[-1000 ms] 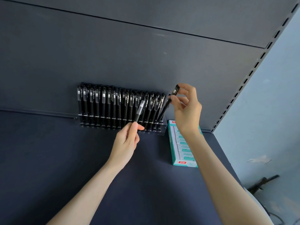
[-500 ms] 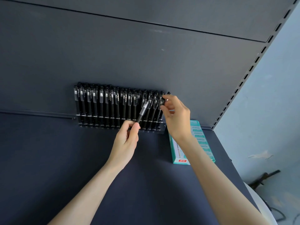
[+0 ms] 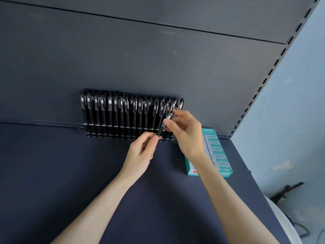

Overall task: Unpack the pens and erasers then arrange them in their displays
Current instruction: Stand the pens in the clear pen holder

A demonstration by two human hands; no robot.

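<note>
One black pen (image 3: 160,130) slants before the right end of the pen rack (image 3: 123,117) at the shelf's (image 3: 70,173) back edge; the left hand (image 3: 140,155) pinches its lower tip; the right hand (image 3: 186,132) pinches its upper part; the eraser box (image 3: 218,155) lies along the shelf's right edge.

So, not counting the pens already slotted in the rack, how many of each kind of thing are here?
hands: 2 (left hand, right hand)
loose pen, pinched by both hands: 1
pen rack: 1
eraser box: 1
Total: 5
</note>
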